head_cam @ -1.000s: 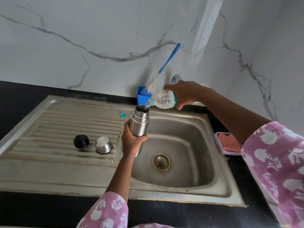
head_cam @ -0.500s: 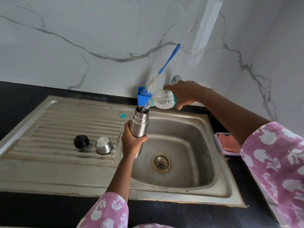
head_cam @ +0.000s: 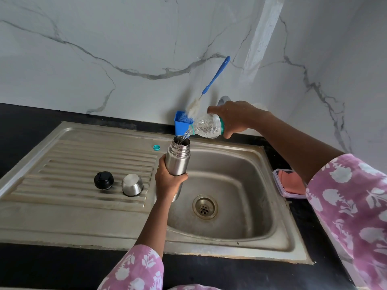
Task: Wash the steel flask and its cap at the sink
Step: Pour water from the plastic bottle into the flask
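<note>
On the draining board to your left, the black stopper (head_cam: 103, 180) and the steel cap (head_cam: 132, 184) sit side by side, with a small teal lid (head_cam: 156, 147) further back. Your left hand (head_cam: 167, 181) curls its fingers round the steel flask (head_cam: 178, 158), holding it upright over the left edge of the sink (head_cam: 240, 185). Behind it a blue brush (head_cam: 215, 76) leans in its holder. Your right hand (head_cam: 234, 118) grips the plastic bottle (head_cam: 207, 127), tipped so water runs into the flask's mouth. Since a second ago nothing has shifted; only the pour continues, so the flask is probably still filling for a rinse. The cap is unwashed.
</note>
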